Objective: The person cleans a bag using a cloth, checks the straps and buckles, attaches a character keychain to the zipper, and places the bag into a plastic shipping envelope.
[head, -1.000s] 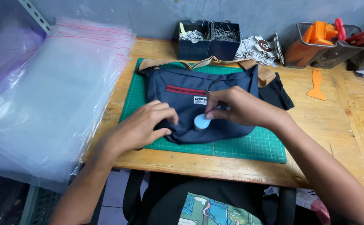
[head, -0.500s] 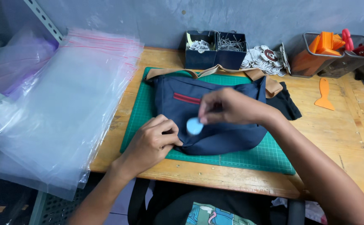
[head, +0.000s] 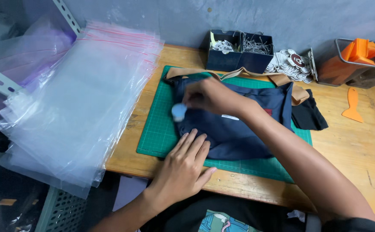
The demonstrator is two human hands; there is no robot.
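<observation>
now the right hand (head: pixel 211 95) pinches a pale blue round tag (head: pixel 179 112) at the navy bag's (head: pixel 239 133) left edge; the left hand (head: pixel 185 165), grip open, lies flat on the bag just below.

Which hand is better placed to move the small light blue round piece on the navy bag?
The right hand: it already pinches the light blue piece, while the left hand lies flat on the navy bag.

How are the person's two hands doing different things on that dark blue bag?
The left hand lies flat, fingers spread, pressing the near edge of the dark blue fabric bag; the right hand is curled and reaches across to the bag's left end. The left hand holds nothing, while the right hand pinches a small pale blue round piece. Both rest on the bag over the green cutting mat.
</observation>
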